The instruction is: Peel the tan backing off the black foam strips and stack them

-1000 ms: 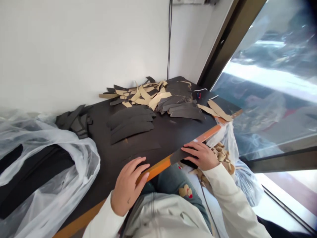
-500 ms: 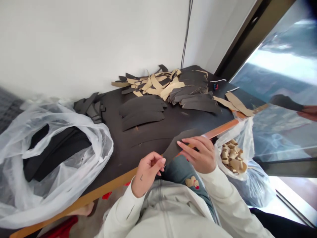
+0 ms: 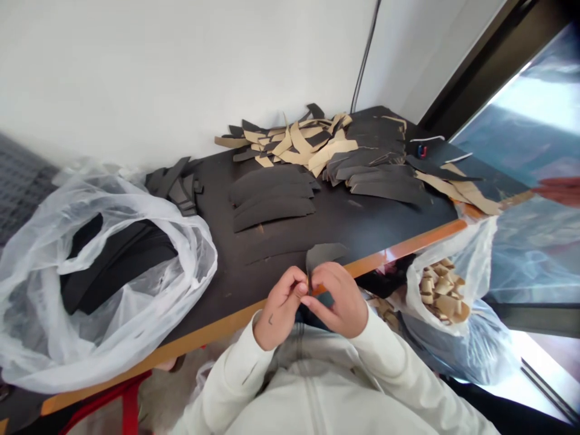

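I have left hand (image 3: pixel 281 307) and right hand (image 3: pixel 339 297) nearly closed, both pinching black strip (image 3: pixel 322 254) at base; shared pinch keeps it upright, just over table edge (image 3: pixel 408 248).

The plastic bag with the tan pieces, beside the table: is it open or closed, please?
Open: the mouth of the plastic bag gapes upward, and the tan scraps inside it show plainly.
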Motion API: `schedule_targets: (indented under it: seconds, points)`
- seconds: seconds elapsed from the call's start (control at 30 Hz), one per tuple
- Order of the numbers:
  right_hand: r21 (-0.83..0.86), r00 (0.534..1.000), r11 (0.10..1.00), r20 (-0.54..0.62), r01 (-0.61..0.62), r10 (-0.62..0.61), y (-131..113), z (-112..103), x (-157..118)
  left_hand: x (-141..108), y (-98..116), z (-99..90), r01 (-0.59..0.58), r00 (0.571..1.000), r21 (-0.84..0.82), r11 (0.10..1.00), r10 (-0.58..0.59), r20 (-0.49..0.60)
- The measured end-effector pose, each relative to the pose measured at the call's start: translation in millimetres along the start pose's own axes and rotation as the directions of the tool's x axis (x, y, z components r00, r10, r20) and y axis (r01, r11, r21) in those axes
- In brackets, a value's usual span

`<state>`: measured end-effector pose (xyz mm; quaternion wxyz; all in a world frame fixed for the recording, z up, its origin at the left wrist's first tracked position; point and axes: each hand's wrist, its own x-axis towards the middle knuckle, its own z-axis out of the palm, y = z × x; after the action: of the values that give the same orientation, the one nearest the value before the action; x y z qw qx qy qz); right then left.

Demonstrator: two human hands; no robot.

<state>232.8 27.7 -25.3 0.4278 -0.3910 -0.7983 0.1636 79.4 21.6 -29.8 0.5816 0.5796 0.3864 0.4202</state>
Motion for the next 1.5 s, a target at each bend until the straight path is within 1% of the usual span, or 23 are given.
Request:
schedule_targets:
  seconds: [0.1,0.17,0.23,0.3,0.4,0.5,0.57,0.63,0.67,0.73,0.77,0.83,0.9,0.93,1.03,1.1,1.17,1.2,1.23,1.3,1.37,1.4,1.5]
  points:
    - [0.148,0.999,0.988,0.020,-0.041,0.039,3.6,-0.5,-4.0,0.7,0.6,-3.0,0.034,0.999,0.004,0.999,-0.034,-0.017]
    - [0.334,0.990,0.933,0.009,-0.134,0.139,7.9,-1.2,-7.6,0.7,3.3,-7.6,0.028,0.999,0.062,0.998,-0.025,-0.044]
    - [0.570,0.954,0.790,-0.037,-0.225,0.298,14.0,-3.3,-10.2,0.3,7.6,-14.9,0.011,0.998,0.143,0.990,-0.002,-0.066]
    - [0.758,0.884,0.600,-0.069,-0.255,0.463,22.0,-7.9,-11.0,-0.6,12.9,-24.4,0.008,0.997,0.220,0.975,0.009,-0.079]
    - [0.889,0.768,0.411,-0.115,-0.203,0.630,35.9,-19.6,-9.3,-3.4,20.3,-39.7,0.037,0.995,0.317,0.948,-0.006,-0.097]
    - [0.944,0.666,0.328,-0.224,-0.034,0.712,46.8,-32.0,-5.9,-6.8,22.9,-52.3,0.095,0.990,0.385,0.918,-0.046,-0.134]
    - [0.956,0.631,0.287,-0.259,0.060,0.731,48.4,-37.3,-3.2,-8.5,21.4,-57.0,0.139,0.981,0.434,0.890,-0.063,-0.186]
    - [0.958,0.631,0.269,-0.270,0.101,0.727,43.6,-38.5,-0.2,-9.5,19.2,-56.8,0.161,0.966,0.510,0.845,-0.030,-0.255]
    - [0.959,0.650,0.265,-0.268,0.105,0.712,38.7,-37.1,1.3,-9.9,18.6,-54.4,0.155,0.955,0.552,0.820,0.019,-0.297]
    - [0.963,0.719,0.250,-0.246,0.103,0.650,24.5,-30.5,3.7,-10.8,19.6,-44.7,0.090,0.919,0.621,0.779,0.176,-0.353]
    - [0.966,0.763,0.237,-0.233,0.107,0.603,15.9,-25.6,4.5,-11.2,21.0,-37.7,0.027,0.902,0.644,0.764,0.260,-0.346]
    - [0.969,0.845,0.210,-0.218,0.129,0.488,-2.2,-14.5,5.0,-11.3,24.4,-21.7,-0.136,0.881,0.661,0.738,0.395,-0.260]
    - [0.966,0.905,0.226,-0.206,0.127,0.371,-17.8,-5.3,5.2,-10.0,25.9,-6.4,-0.275,0.868,0.627,0.729,0.469,-0.164]
    - [0.957,0.931,0.266,-0.200,0.119,0.304,-23.4,-2.6,5.7,-9.0,25.4,-0.4,-0.322,0.858,0.590,0.740,0.492,-0.149]
    - [0.866,0.989,0.482,-0.145,0.134,-0.015,-27.9,-4.6,9.7,-5.5,19.5,8.1,-0.410,0.830,0.441,0.799,0.527,-0.183]
    - [0.779,0.970,0.599,-0.045,0.185,-0.241,-22.0,-12.7,12.4,-4.7,15.2,6.3,-0.449,0.825,0.405,0.796,0.544,-0.156]
    - [0.762,0.938,0.622,0.057,0.180,-0.341,-12.8,-23.0,12.1,-5.6,13.0,1.2,-0.468,0.825,0.435,0.769,0.557,-0.097]
    - [0.772,0.943,0.615,0.064,0.161,-0.327,-8.2,-28.2,10.7,-6.4,12.7,-1.8,-0.475,0.822,0.453,0.755,0.564,-0.078]
    - [0.772,0.966,0.624,0.049,0.125,-0.254,-4.2,-32.9,8.7,-7.2,12.9,-4.7,-0.476,0.821,0.467,0.745,0.567,-0.068]
    - [0.690,1.000,0.724,0.010,-0.014,0.010,1.2,-40.1,4.9,-8.7,13.6,-9.7,-0.479,0.815,0.489,0.729,0.576,-0.060]
    - [0.499,0.971,0.839,0.019,-0.216,0.238,3.1,-43.1,3.5,-9.3,13.9,-13.2,-0.488,0.812,0.520,0.701,0.583,-0.022]
    - [0.403,0.952,0.866,0.050,-0.296,0.302,3.1,-42.9,3.9,-9.2,13.8,-14.4,-0.495,0.813,0.538,0.682,0.583,0.008]
    - [0.304,0.928,0.877,0.119,-0.373,0.353,3.0,-38.2,6.9,-8.6,12.8,-16.4,-0.538,0.803,0.576,0.616,0.582,0.127]
